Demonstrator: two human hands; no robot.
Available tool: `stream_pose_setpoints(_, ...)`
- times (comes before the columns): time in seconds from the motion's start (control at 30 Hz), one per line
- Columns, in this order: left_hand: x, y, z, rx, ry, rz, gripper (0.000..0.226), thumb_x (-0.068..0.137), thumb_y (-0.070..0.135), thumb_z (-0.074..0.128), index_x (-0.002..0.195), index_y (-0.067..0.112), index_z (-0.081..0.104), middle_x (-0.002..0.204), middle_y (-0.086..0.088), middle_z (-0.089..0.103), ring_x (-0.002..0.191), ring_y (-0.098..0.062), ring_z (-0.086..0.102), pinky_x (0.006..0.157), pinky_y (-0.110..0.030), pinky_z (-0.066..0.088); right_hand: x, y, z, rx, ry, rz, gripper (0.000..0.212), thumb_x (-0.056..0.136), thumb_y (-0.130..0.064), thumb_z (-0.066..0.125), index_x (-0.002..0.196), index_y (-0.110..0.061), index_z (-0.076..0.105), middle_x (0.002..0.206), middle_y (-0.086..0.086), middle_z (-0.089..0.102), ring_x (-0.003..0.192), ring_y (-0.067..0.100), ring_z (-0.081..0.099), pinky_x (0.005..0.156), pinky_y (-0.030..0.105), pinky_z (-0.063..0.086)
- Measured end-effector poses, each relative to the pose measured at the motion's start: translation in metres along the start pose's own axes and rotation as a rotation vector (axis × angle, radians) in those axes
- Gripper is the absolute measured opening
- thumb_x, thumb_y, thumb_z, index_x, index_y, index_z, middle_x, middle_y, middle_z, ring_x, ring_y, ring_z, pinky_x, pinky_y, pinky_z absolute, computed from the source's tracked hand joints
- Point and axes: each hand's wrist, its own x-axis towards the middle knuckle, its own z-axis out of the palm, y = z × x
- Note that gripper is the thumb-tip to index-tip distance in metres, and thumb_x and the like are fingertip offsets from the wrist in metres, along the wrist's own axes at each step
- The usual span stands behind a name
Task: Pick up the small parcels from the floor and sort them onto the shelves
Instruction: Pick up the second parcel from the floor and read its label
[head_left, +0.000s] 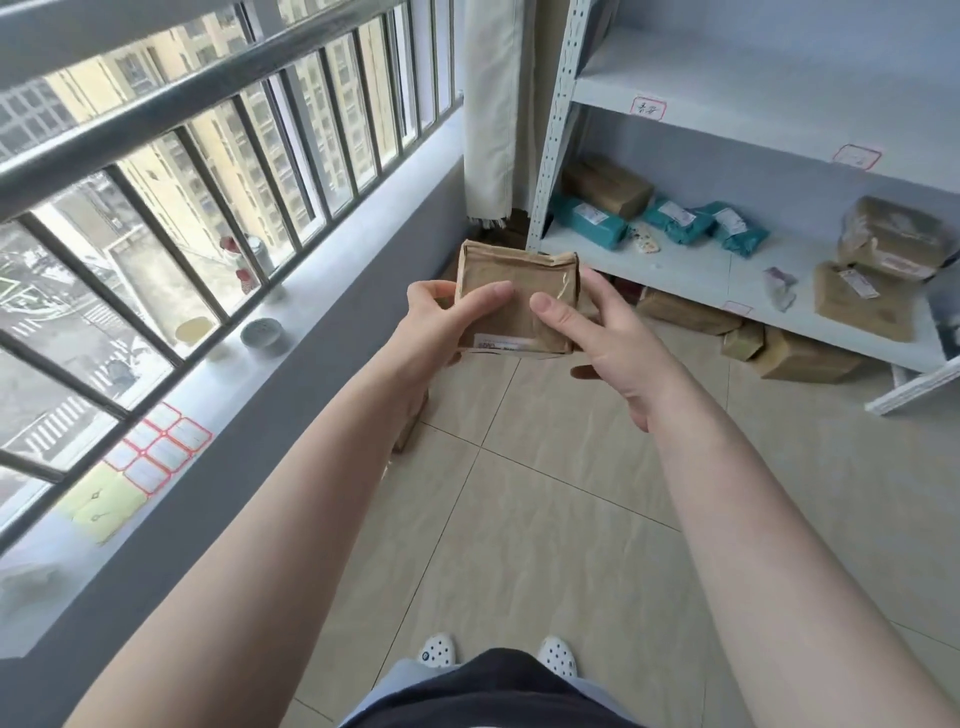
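I hold a small brown paper parcel (514, 283) in front of me at chest height, above the tiled floor. My left hand (441, 322) grips its left edge with the thumb across the face. My right hand (597, 332) grips its right edge, thumb on the face. A white label shows along the parcel's lower edge. The grey metal shelves (675, 260) stand ahead to the right. The lower shelf holds teal parcels (587, 221) and brown parcels (883, 244). More brown parcels (800, 358) lie on the floor under that shelf.
A barred window (208, 182) and its grey sill (171, 415) run along the left, with small bowls (261, 332) and sticker sheets (156, 452) on the sill. A pale curtain (491, 104) hangs in the corner. My white shoes (498, 654) stand on the tiles.
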Motion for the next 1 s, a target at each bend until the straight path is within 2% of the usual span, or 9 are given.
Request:
stream_pose_setpoints(0.1,0.001,0.006,-0.009,-0.014,-0.074,-0.072,0.069,0.058,0.068,0.068,0.111,0.026,0.056,0.118,-0.003,0.071,0.103,-0.019,0.071,0.098,-0.041,0.054,0.000,-0.001,0.004,0.025,-0.120,-0.128,0.098,0.074,-0.040,0.077,0.152,-0.039,0.017,0.149,-0.010,0.041,0.125,-0.010,0.045,0.104,0.021,0.041)
stream_pose_setpoints(0.2,0.000,0.010,-0.016,0.028,-0.148,-0.099,0.056,0.073,0.067,0.062,0.107,0.024,0.068,0.110,-0.009,0.077,0.099,-0.026,0.074,0.095,-0.043,0.056,0.002,-0.003,0.010,0.047,-0.147,-0.211,0.096,0.075,-0.013,0.079,0.152,-0.026,0.022,0.146,-0.006,0.045,0.118,-0.014,0.051,0.097,0.017,0.048)
stream_pose_setpoints(0.27,0.001,0.011,-0.020,0.033,-0.168,-0.104,0.056,0.078,0.071,0.055,0.102,0.024,0.071,0.109,-0.014,0.077,0.097,-0.030,0.075,0.092,-0.042,0.057,0.008,-0.003,0.011,0.059,-0.065,-0.221,0.086,0.073,-0.014,0.080,0.145,-0.024,0.035,0.138,0.000,0.053,0.120,0.001,0.055,0.094,0.022,0.051)
stream_pose_setpoints(0.4,0.001,0.008,-0.025,0.093,-0.265,-0.088,0.087,0.062,0.089,0.044,0.120,0.027,0.065,0.124,-0.014,0.069,0.102,-0.026,0.074,0.095,-0.040,0.055,0.015,-0.006,0.008,0.117,0.071,-0.167,0.062,0.070,-0.037,0.080,0.125,-0.030,0.052,0.122,0.002,0.065,0.114,0.015,0.060,0.091,0.030,0.051)
stream_pose_setpoints(0.53,0.000,0.006,-0.022,0.238,-0.277,0.006,0.064,0.072,0.083,0.049,0.112,0.034,0.060,0.121,0.002,0.071,0.095,-0.016,0.071,0.082,-0.034,0.052,0.018,-0.013,0.007,0.154,0.112,-0.098,0.049,0.075,-0.047,0.072,0.119,-0.029,0.058,0.113,-0.006,0.071,0.103,0.011,0.067,0.083,0.029,0.053)
stream_pose_setpoints(0.63,0.005,0.001,-0.018,0.298,-0.163,0.050,0.087,0.060,0.086,0.055,0.117,0.020,0.064,0.110,0.005,0.076,0.074,-0.008,0.069,0.067,-0.029,0.046,0.020,-0.017,0.010,0.207,0.127,-0.044,0.046,0.080,-0.049,0.068,0.118,-0.025,0.062,0.107,-0.005,0.074,0.091,0.008,0.072,0.068,0.021,0.055)
stream_pose_setpoints(0.73,0.009,0.000,-0.014,0.284,-0.102,0.060,0.084,0.066,0.080,0.055,0.113,0.011,0.068,0.100,0.000,0.079,0.062,-0.010,0.063,0.063,-0.027,0.043,0.020,-0.022,0.011,0.233,0.128,-0.004,0.043,0.083,-0.050,0.064,0.117,-0.024,0.063,0.100,-0.007,0.075,0.077,0.002,0.073,0.055,0.012,0.052)
stream_pose_setpoints(0.9,0.012,0.004,-0.014,0.197,-0.043,0.120,0.080,0.084,0.067,0.055,0.101,-0.009,0.068,0.081,-0.009,0.075,0.055,-0.012,0.056,0.052,-0.018,0.040,0.019,-0.021,0.012,0.194,0.070,0.023,0.042,0.084,-0.043,0.066,0.122,-0.026,0.060,0.104,-0.009,0.074,0.082,0.000,0.072,0.065,0.016,0.053)
stream_pose_setpoints(1.0,0.015,0.006,-0.014,0.178,-0.010,0.125,0.076,0.079,0.072,0.057,0.091,-0.003,0.068,0.076,-0.008,0.061,0.045,-0.003,0.045,0.048,-0.014,0.038,0.018,-0.019,0.013,0.243,0.085,0.031,0.039,0.084,-0.037,0.068,0.121,-0.026,0.061,0.102,-0.008,0.074,0.080,0.001,0.073,0.062,0.017,0.053)
